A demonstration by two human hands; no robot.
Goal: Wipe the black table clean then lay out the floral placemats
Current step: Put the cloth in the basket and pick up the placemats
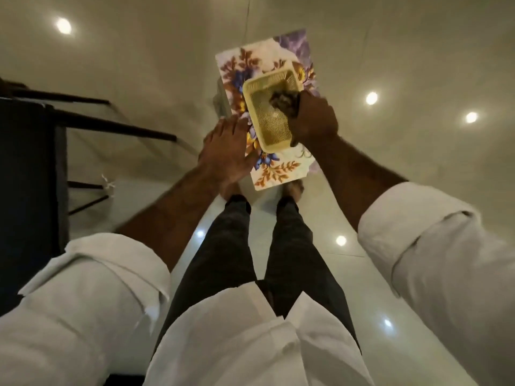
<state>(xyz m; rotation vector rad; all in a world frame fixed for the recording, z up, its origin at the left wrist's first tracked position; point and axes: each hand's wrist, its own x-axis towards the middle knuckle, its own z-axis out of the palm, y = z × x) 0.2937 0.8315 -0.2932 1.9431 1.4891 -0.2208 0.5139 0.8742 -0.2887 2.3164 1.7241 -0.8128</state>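
A stack of floral placemats (245, 64), white with brown leaves and blue and purple flowers, is held out in front of me above the floor. A pale yellow mesh basket (264, 90) sits on top of them. My left hand (223, 154) grips the near left edge of the placemats, fingers spread over it. My right hand (315, 119) is at the basket's right rim, closed around a dark crumpled cloth (282, 103) that hangs into the basket. The black table (28, 162) shows only as a dark edge at the far left.
Dark horizontal rails (117, 126) run under the table at the left. The floor (418, 65) is glossy pale tile with bright lamp reflections. My legs in dark trousers and my bare feet are directly below the placemats.
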